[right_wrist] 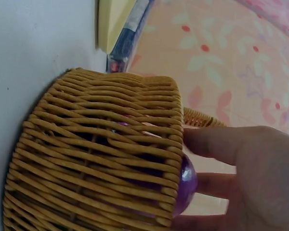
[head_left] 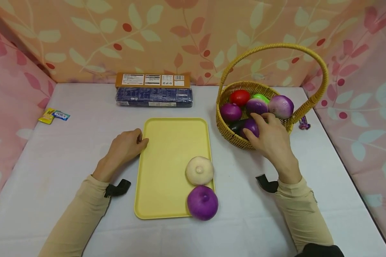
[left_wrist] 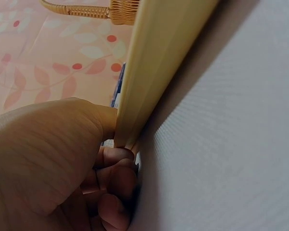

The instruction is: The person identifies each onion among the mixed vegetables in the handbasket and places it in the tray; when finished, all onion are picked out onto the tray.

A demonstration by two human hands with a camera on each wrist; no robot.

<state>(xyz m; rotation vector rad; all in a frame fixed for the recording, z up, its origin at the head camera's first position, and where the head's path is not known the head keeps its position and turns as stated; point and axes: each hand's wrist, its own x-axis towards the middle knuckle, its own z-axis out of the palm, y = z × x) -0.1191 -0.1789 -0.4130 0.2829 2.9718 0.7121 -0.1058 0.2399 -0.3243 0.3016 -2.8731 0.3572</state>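
Note:
My left hand point(head_left: 124, 145) pinches the left edge of a yellow tray point(head_left: 167, 160); the left wrist view shows the thumb on top of the tray's rim point(left_wrist: 149, 62) and curled fingers beneath. On the tray's right side sits a white onion point(head_left: 199, 171), and a purple onion point(head_left: 202, 202) overlaps the lower right corner. My right hand point(head_left: 273, 137) reaches into a wicker basket point(head_left: 239, 141), thumb and fingers around a shiny, round purple vegetable point(right_wrist: 185, 187). Beside that lies a dark, glossy vegetable point(head_left: 236, 126), partly hidden.
The basket also holds a red tomato point(head_left: 239, 97), a purple onion point(head_left: 230, 112), purple-white turnips point(head_left: 281, 106) and something green point(head_left: 260, 97); its tall handle point(head_left: 276, 45) arches above. Packaged boxes point(head_left: 154, 96) stand behind the tray. Small wrapped sweets point(head_left: 47, 116) lie far left, a purple-wrapped one point(head_left: 304, 123) right.

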